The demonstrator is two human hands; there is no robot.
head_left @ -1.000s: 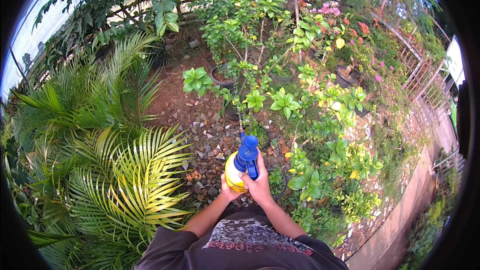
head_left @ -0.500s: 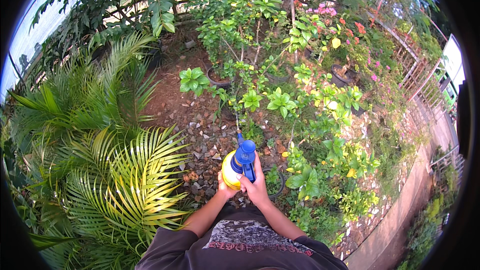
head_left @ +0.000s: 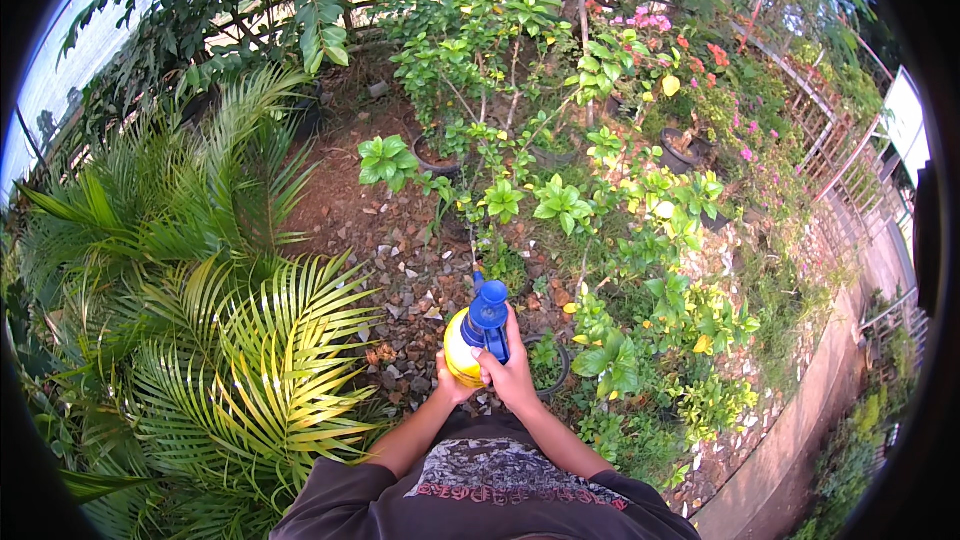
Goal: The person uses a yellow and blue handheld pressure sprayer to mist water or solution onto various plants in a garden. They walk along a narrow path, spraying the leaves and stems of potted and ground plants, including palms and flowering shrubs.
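The sprayer point(head_left: 470, 332) is in both hands, in front of the shirt point(head_left: 490, 500) and above the stones point(head_left: 405, 265). Its rounded bottle point(head_left: 458, 350) is yellow, and its head point(head_left: 488, 310) is blue, with a round knob on top and a nozzle point(head_left: 478, 277) pointing away from the person. The left hand point(head_left: 454, 383) cups the left and near side of the bottle, its fingers curled against it and partly hidden. The right hand point(head_left: 510, 370) grips the sprayer at the blue handle point(head_left: 494, 342), thumb on the near side and fingers along the right; whether a finger presses a trigger I cannot tell. Just right of this hand stands a dark pot point(head_left: 563, 372) with small green leaves in it. Beyond the nozzle, a leafy shrub point(head_left: 562, 205) spreads over the ground, with another pot point(head_left: 436, 158) among its stems. Palm fronds point(head_left: 265, 360), green and yellowish, fill the left side. Farther off to the right are a third pot point(head_left: 680, 152) and pink flowers point(head_left: 650, 20), and a path point(head_left: 800, 420) runs along the right edge.
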